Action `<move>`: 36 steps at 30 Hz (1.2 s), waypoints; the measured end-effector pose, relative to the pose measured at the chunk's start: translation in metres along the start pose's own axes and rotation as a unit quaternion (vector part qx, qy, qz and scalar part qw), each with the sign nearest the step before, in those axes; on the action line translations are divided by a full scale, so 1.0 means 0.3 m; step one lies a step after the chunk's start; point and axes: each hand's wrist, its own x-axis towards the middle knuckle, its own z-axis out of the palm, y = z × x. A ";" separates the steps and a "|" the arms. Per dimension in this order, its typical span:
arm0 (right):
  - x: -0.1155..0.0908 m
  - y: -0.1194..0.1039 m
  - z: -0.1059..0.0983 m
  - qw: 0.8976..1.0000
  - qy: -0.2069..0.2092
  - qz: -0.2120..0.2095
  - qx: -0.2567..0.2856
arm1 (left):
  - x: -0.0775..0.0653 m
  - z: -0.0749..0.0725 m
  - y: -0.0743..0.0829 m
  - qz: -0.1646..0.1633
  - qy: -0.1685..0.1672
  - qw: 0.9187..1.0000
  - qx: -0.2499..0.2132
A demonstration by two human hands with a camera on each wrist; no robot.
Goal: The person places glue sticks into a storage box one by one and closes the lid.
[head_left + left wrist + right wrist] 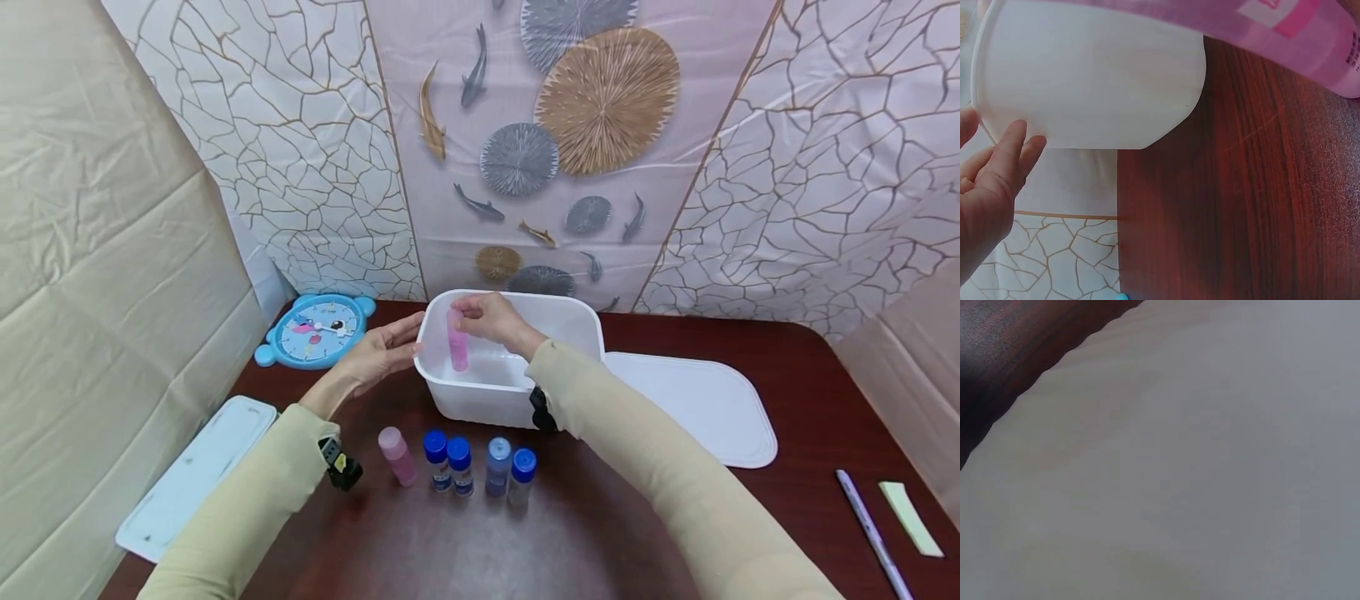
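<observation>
In the head view, a white plastic bin [480, 404] stands at the back of the table. My right hand [491, 321] reaches over it and pinches a small pink bottle [458, 350] near its top, holding it upright inside the bin. My left hand [386, 354] touches the bin's left end with extended fingers; the left wrist view shows its fingertips [1038, 142] against the outer wall. A second pink bottle [398, 457] stands in front, beside several clear and bluish bottles with blue caps [459, 454]. The right wrist view is filled by a blurred pale surface.
A white lid [697, 408] lies right of the bin. The blue toy clock [315, 332] is at back left, with a white board [197, 479] in front of it. At far right lie a purple pen [870, 529] and a pale green strip [911, 517].
</observation>
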 end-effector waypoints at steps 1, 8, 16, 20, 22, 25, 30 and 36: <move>-0.003 0.000 -0.005 1.000 -0.007 -0.003 0.000 | 0.001 0.000 -0.001 -0.001 0.002 1.000 0.001; -0.062 -0.047 -0.070 0.999 0.000 -0.034 0.018 | 0.004 0.003 -0.007 -0.004 0.005 1.000 0.004; -0.293 -0.078 -0.156 0.989 0.029 -0.120 0.080 | 0.007 -0.003 -0.001 -0.001 0.011 1.000 0.006; -0.424 -0.004 -0.158 0.987 0.021 -0.139 0.080 | 0.004 -0.003 0.003 -0.002 0.014 1.000 0.009; -0.478 0.047 -0.147 0.987 0.009 -0.141 0.076 | 0.002 -0.003 0.004 -0.001 0.015 1.000 0.007; -0.536 0.125 -0.119 0.985 -0.021 -0.151 0.085 | 0.000 -0.004 0.004 -0.004 0.019 1.000 0.005; -0.573 0.231 -0.059 0.968 -0.089 -0.185 0.145 | -0.004 -0.004 0.002 -0.009 0.026 1.000 0.004; -0.587 0.283 -0.019 0.958 -0.117 -0.200 0.165 | 0.003 0.000 -0.008 -0.001 0.010 1.000 -0.002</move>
